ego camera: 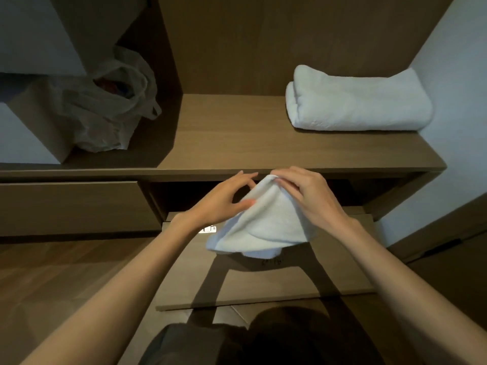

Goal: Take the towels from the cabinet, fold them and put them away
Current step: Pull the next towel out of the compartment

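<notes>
A small white towel (266,222) hangs in the air over an open drawer (263,283), bunched at its top. My right hand (308,193) pinches that top corner from the right. My left hand (224,198) is beside the towel on its left, thumb against the cloth and fingers spread toward the top corner. A larger white towel (355,101) lies folded on the right end of the cabinet shelf (226,138), against the wall.
A crumpled plastic bag (110,106) with things inside sits in the left compartment, behind a vertical wooden divider (168,83). A shut drawer front (73,206) is at the lower left. A white wall borders the right side.
</notes>
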The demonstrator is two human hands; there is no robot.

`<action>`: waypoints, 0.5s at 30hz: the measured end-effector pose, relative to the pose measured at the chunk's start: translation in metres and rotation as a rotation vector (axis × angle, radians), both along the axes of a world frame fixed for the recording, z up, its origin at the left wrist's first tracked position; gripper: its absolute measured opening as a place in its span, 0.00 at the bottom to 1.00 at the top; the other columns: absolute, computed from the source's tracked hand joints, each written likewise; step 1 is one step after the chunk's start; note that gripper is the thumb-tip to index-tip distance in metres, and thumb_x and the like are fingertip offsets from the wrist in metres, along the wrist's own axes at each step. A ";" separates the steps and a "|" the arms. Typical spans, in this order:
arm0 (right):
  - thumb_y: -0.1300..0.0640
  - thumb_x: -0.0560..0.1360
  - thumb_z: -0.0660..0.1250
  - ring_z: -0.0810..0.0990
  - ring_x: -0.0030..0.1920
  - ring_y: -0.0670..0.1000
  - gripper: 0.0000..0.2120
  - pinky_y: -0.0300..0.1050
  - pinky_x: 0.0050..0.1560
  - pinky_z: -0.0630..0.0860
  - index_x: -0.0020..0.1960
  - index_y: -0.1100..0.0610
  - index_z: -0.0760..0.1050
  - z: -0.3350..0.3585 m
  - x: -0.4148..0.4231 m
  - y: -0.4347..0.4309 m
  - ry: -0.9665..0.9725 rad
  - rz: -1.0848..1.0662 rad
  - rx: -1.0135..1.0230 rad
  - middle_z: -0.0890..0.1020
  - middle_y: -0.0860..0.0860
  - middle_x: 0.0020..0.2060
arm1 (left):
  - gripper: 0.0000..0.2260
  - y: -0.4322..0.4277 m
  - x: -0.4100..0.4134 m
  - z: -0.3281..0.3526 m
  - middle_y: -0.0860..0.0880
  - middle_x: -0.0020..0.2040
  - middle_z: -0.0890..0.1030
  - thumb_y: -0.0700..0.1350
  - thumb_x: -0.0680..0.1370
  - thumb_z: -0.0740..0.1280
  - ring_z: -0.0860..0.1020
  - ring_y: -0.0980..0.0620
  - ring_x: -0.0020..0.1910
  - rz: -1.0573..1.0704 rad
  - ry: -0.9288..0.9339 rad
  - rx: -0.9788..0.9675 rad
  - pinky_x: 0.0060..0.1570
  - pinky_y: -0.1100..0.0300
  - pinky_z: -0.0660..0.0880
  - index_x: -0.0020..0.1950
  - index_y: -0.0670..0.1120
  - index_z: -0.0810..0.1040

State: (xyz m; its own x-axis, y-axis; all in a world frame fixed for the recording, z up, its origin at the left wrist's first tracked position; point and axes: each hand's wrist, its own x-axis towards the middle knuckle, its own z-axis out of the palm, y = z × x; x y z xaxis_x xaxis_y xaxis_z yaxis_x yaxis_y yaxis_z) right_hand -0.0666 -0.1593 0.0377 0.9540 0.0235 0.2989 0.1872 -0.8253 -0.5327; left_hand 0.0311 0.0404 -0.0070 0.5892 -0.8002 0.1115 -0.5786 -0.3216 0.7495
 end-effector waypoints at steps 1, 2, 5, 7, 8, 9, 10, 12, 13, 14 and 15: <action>0.56 0.81 0.62 0.78 0.57 0.46 0.12 0.46 0.58 0.75 0.62 0.54 0.78 0.013 0.000 -0.001 0.035 -0.004 0.034 0.81 0.48 0.56 | 0.07 -0.001 0.000 0.013 0.55 0.62 0.76 0.47 0.77 0.68 0.70 0.57 0.67 -0.005 0.023 -0.016 0.68 0.52 0.67 0.53 0.47 0.76; 0.55 0.81 0.62 0.78 0.58 0.45 0.12 0.46 0.59 0.75 0.62 0.53 0.78 0.026 0.001 -0.002 0.068 -0.004 0.057 0.81 0.47 0.56 | 0.07 -0.003 -0.001 0.029 0.55 0.55 0.78 0.46 0.76 0.68 0.75 0.56 0.58 -0.001 0.046 -0.020 0.60 0.51 0.73 0.51 0.45 0.75; 0.53 0.81 0.62 0.77 0.56 0.41 0.12 0.40 0.57 0.74 0.61 0.51 0.78 0.077 0.003 0.001 0.142 0.003 0.137 0.81 0.44 0.55 | 0.11 -0.006 -0.007 0.085 0.50 0.41 0.77 0.48 0.71 0.67 0.74 0.56 0.38 0.062 0.149 0.000 0.40 0.55 0.72 0.45 0.41 0.73; 0.54 0.81 0.62 0.77 0.55 0.38 0.11 0.33 0.55 0.73 0.60 0.51 0.79 0.120 0.001 0.004 0.156 0.017 0.183 0.81 0.43 0.53 | 0.15 -0.007 -0.009 0.127 0.43 0.39 0.76 0.50 0.68 0.66 0.71 0.52 0.35 0.078 0.175 0.008 0.36 0.55 0.69 0.45 0.38 0.74; 0.54 0.81 0.63 0.78 0.53 0.37 0.10 0.31 0.54 0.72 0.59 0.51 0.79 0.142 0.000 0.005 0.146 0.019 0.190 0.82 0.42 0.51 | 0.17 -0.006 -0.011 0.149 0.41 0.39 0.76 0.51 0.68 0.66 0.71 0.50 0.35 0.078 0.176 0.005 0.35 0.54 0.68 0.45 0.37 0.74; 0.55 0.80 0.63 0.78 0.52 0.37 0.09 0.30 0.51 0.71 0.58 0.52 0.80 0.166 0.000 0.006 0.132 0.020 0.188 0.82 0.42 0.50 | 0.18 -0.005 -0.012 0.172 0.40 0.39 0.75 0.52 0.68 0.65 0.70 0.51 0.34 0.083 0.172 0.002 0.34 0.55 0.67 0.45 0.37 0.74; 0.54 0.80 0.63 0.78 0.51 0.37 0.09 0.30 0.49 0.71 0.57 0.53 0.80 0.191 -0.001 0.005 0.128 0.016 0.182 0.82 0.42 0.48 | 0.18 -0.005 -0.013 0.196 0.40 0.38 0.75 0.52 0.67 0.65 0.70 0.52 0.33 0.088 0.164 0.005 0.34 0.57 0.66 0.44 0.37 0.74; 0.51 0.80 0.63 0.79 0.50 0.39 0.09 0.33 0.48 0.73 0.56 0.51 0.81 0.244 -0.004 0.003 0.134 -0.004 0.153 0.82 0.41 0.47 | 0.15 -0.003 -0.016 0.249 0.43 0.36 0.75 0.52 0.68 0.67 0.69 0.55 0.33 0.101 0.152 0.022 0.32 0.63 0.65 0.41 0.40 0.72; 0.49 0.80 0.63 0.79 0.49 0.40 0.09 0.37 0.48 0.74 0.55 0.49 0.80 0.273 -0.005 0.003 0.136 -0.014 0.127 0.83 0.41 0.47 | 0.12 -0.002 -0.018 0.276 0.46 0.36 0.74 0.50 0.69 0.68 0.69 0.56 0.33 0.104 0.150 0.019 0.31 0.66 0.65 0.40 0.44 0.70; 0.48 0.80 0.62 0.79 0.49 0.41 0.09 0.39 0.47 0.74 0.54 0.47 0.80 0.302 -0.007 0.002 0.141 -0.021 0.107 0.83 0.41 0.47 | 0.10 0.000 -0.021 0.304 0.49 0.36 0.74 0.49 0.71 0.69 0.70 0.56 0.33 0.098 0.150 0.015 0.31 0.66 0.66 0.41 0.47 0.69; 0.47 0.80 0.62 0.79 0.48 0.41 0.09 0.39 0.45 0.73 0.53 0.46 0.79 0.331 -0.010 0.002 0.152 -0.017 0.093 0.82 0.41 0.46 | 0.10 0.002 -0.025 0.331 0.51 0.38 0.75 0.49 0.72 0.70 0.71 0.55 0.34 0.091 0.142 0.013 0.32 0.66 0.68 0.42 0.50 0.68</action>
